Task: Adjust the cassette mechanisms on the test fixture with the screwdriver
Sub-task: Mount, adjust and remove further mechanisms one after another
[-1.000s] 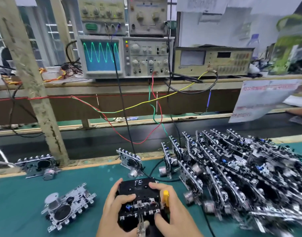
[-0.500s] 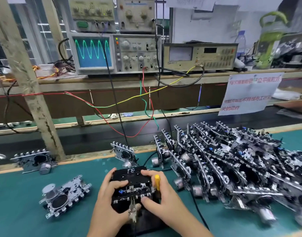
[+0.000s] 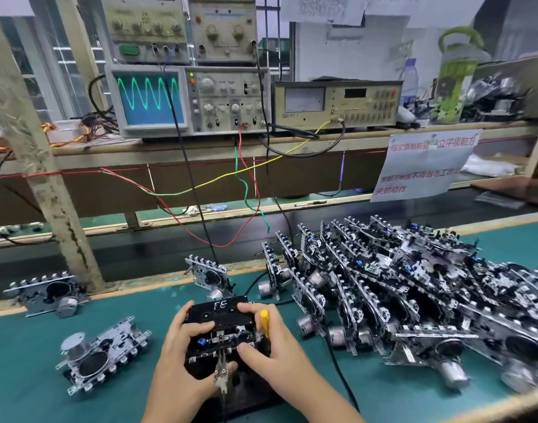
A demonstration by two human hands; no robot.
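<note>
On the far left of the green mat (image 3: 23, 377), a cassette mechanism (image 3: 43, 296) sits against the wooden rail beside the post (image 3: 45, 166). Nearer the person, a second loose mechanism (image 3: 101, 354) lies flat, its long axis running from lower left to upper right and its round motor at the upper-left end.

The left hand (image 3: 177, 358) grips the left side of the black test fixture (image 3: 220, 334), fingers curled over its top face and the thumb low by the front edge. The fixture lies squarely between both hands, its long axis left to right, with the white letters "FE" on its far edge. A metal clip (image 3: 221, 372) hangs from the fixture's near edge, just beside the left thumb.

The right hand (image 3: 272, 352) holds the fixture's right side, index finger hooked over the far corner and thumb pressed on the front. The yellow-handled screwdriver (image 3: 264, 323) is tucked in this hand against the fixture's right end; the handle stands roughly upright, pointing away from the person, and the tip is hidden, so where it points probably cannot be judged.

Just behind the fixture another mechanism (image 3: 208, 273) stands on edge. To the right, a large heap of mechanisms (image 3: 414, 297) leans in rows. On the shelf above, the oscilloscope (image 3: 176, 100) shows a green wave.
</note>
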